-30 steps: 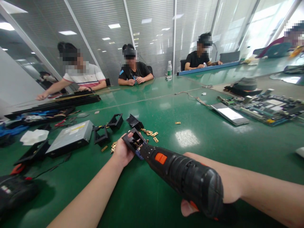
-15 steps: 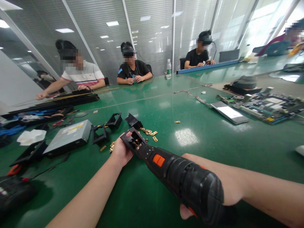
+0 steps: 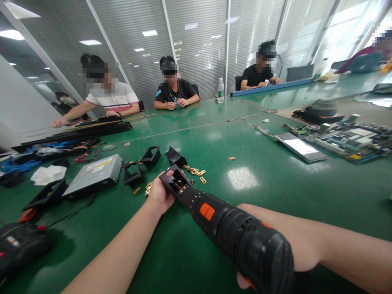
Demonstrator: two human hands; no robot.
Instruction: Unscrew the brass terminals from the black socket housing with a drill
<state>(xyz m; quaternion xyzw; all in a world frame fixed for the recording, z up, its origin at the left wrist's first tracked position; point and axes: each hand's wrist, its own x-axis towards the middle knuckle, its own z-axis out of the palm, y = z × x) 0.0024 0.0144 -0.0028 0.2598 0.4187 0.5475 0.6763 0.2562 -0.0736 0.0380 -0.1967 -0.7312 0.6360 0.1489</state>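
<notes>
My left hand (image 3: pixel 159 194) grips a small black plastic housing (image 3: pixel 175 180) with brass parts inside, holding it on the green table (image 3: pixel 245 196). My right hand (image 3: pixel 295 249) is wrapped round a black electric screwdriver (image 3: pixel 241 239) with an orange switch; its tip points into the housing. Most of that hand's fingers are hidden behind the tool. Loose brass plates (image 3: pixel 196 172) lie just beyond the housing.
Black plastic frames (image 3: pixel 141 165) and a grey optical drive (image 3: pixel 93 177) lie to the left. A circuit board (image 3: pixel 349 141) and silver slab (image 3: pixel 300 148) sit at right. Another drill (image 3: pixel 21 245) rests near left. Several people sit across the table, by a water bottle (image 3: pixel 220 90).
The view has shifted slightly. Both hands keep their grips, and the screwdriver tip stays at the housing.
</notes>
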